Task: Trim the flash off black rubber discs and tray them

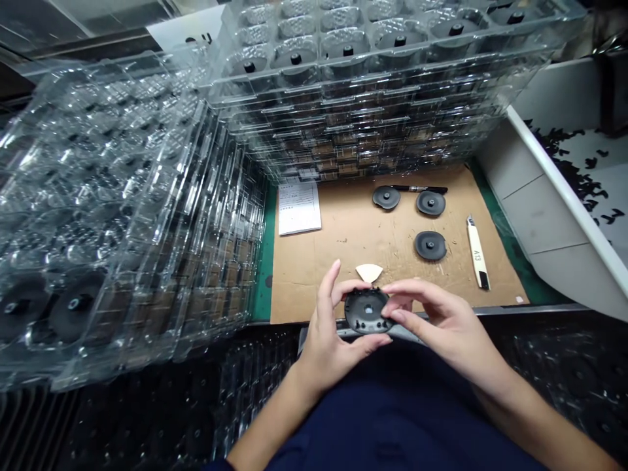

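Close to my body, above the near edge of the bench, a round black plastic part [360,309] is held with its hollow side up, showing small clips along its rim. My left hand [326,333] grips it from the left, thumb below and a finger behind, with the index finger raised. On the right edge, my right hand [436,317] pinches the part between thumb and fingers; anything small in that pinch is hidden. Just beyond lies a pale wedge-shaped piece [369,272]. Farther off, similar black discs [430,245] rest on the cardboard [338,258].
Clear plastic trays [343,85] are stacked high at the back, with more trays [147,216] at left. A white bin [554,216] of small black pieces stands right. A cutter knife [475,254], a black pen [422,189] and a paper pad [299,208] lie on the cardboard.
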Demonstrator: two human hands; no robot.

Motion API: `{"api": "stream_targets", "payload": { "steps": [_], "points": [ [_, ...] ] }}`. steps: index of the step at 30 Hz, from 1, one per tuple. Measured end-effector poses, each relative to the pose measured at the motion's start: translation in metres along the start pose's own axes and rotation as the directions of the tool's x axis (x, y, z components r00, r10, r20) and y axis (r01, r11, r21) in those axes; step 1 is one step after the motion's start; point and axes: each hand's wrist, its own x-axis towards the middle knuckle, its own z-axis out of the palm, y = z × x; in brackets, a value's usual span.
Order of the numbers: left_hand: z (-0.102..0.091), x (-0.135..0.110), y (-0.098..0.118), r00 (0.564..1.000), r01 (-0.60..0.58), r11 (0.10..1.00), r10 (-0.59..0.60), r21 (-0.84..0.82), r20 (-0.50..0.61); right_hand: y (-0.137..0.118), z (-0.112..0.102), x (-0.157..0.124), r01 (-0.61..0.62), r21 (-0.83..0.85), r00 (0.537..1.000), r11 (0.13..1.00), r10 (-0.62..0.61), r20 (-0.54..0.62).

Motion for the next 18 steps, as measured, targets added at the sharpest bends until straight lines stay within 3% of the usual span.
{"api": "stream_targets", "payload": {
  "steps": [4, 10, 18],
  "points": [
    [0.001, -0.001, 0.004, 0.976, 0.194, 0.963, -0.172, -0.189, 0.130, -0.007, -0.007, 0.012, -0.177, 0.202, 0.956, 0.963, 0.119, 0.270],
    [0.000, -0.002, 0.008, 0.911, 0.370, 0.867, -0.267, -0.334, 0.314, -0.016, -0.014, 0.016, -0.358, 0.351, 0.860, 0.865, 0.159, 0.485],
    [0.002, 0.002, 0.006, 0.899, 0.368, 0.870, -0.242, -0.328, 0.365, -0.009, -0.016, 0.011, -0.439, 0.398, 0.858, 0.806, 0.243, 0.453]
  ]
}}
